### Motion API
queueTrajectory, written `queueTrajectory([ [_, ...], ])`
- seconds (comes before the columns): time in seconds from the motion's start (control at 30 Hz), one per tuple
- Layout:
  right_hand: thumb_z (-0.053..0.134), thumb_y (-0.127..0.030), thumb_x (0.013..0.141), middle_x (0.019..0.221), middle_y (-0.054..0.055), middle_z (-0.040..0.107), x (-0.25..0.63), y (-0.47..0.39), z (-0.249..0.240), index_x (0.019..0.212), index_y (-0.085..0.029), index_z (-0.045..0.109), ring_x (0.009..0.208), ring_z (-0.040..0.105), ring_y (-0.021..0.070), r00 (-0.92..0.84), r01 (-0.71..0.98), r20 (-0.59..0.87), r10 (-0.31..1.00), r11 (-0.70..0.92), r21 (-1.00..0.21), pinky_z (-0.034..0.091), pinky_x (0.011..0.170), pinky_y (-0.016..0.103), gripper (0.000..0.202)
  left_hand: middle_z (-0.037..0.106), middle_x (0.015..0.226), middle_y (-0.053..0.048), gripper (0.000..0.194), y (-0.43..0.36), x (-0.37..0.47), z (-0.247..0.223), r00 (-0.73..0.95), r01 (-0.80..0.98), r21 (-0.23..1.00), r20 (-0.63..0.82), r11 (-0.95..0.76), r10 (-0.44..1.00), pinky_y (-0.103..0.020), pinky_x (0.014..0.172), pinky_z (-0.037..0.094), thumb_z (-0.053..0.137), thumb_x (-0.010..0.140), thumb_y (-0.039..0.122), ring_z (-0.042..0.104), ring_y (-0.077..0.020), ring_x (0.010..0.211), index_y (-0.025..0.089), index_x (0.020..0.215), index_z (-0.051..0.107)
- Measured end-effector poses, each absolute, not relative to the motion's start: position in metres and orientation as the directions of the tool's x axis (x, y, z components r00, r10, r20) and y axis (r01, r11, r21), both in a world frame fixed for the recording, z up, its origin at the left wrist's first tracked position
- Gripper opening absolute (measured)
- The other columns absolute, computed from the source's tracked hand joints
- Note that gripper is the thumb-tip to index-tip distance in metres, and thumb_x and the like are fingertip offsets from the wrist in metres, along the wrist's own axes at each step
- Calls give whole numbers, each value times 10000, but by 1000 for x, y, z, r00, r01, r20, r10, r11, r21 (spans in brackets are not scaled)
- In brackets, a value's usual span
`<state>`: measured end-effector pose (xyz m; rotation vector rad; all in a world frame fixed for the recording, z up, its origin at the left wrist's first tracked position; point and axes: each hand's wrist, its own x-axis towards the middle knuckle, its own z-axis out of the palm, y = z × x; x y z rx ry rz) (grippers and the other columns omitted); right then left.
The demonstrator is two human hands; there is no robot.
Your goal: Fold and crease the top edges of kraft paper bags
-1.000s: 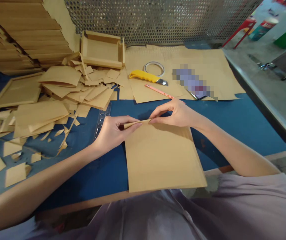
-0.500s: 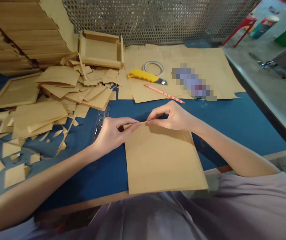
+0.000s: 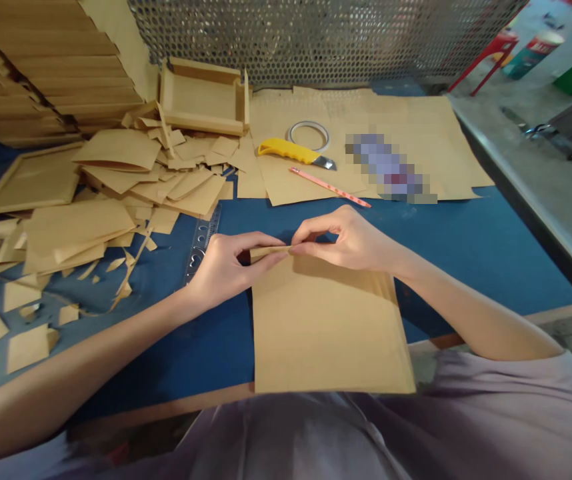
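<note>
**Currently: folded edge pinched at both hands**

Head view: the flat brown kraft-paper sheet (image 3: 329, 327) lies on the blue work mat (image 3: 466, 247). Left hand (image 3: 226, 267) and right hand (image 3: 351, 237) are closed on its far edge, pinching the narrow fold so the crease stays aligned.

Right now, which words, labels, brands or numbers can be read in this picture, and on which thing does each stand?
No text can be read.
Clear plastic ruler on the blue table: markings too small.
Red and white container on the floor at far right: lettering too blurred.
Pixelated thing on the brown paper sheets: unreadable.
Yellow utility knife, pink pencil: no print visible.
</note>
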<state>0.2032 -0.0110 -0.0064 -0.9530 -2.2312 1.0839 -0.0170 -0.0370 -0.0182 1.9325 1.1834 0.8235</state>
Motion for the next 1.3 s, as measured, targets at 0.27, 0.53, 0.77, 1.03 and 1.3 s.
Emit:
queueTrajectory([
  [0.27,645,-377,853,815,68,754,207,-7,-6,846,-168,755,735,671,173,-622,379,50,781,357,-854,504,679,285,236,738,727,-36,207,-36,-19,-18,336,405,872,136,-274,932,-223,391,276,690,835,359,419,-72,433,171,817,774],
  [0.53,634,-321,864,812,79,757,214,-5,-5,780,-172,760,716,673,179,-621,423,47,782,385,-820,497,638,291,212,735,745,-50,215,-33,-18,-15,359,412,882,74,-229,930,-210,498,442,678,818,351,621,-147,603,150,793,751],
  [0.77,638,-347,858,805,60,757,212,-5,-4,818,-172,768,714,663,163,-634,437,-16,773,342,-832,483,634,272,222,737,707,-33,189,-32,-19,-15,379,369,901,80,-229,922,-193,537,470,683,828,313,654,-149,636,153,764,760],
  [1.03,671,-434,835,702,42,707,236,5,-1,801,-168,772,566,530,107,-586,540,-79,806,316,-780,367,503,255,287,741,704,-43,206,-20,-26,-12,377,369,911,35,-185,926,-199,519,495,704,808,351,664,-157,622,163,777,782],
  [1.3,675,-462,815,742,41,714,250,10,-3,822,-182,772,626,564,121,-596,549,-139,791,274,-790,401,571,260,297,765,768,-40,182,-15,-29,-11,402,286,957,-75,-48,912,-181,624,573,736,789,333,713,-160,693,159,805,785],
])
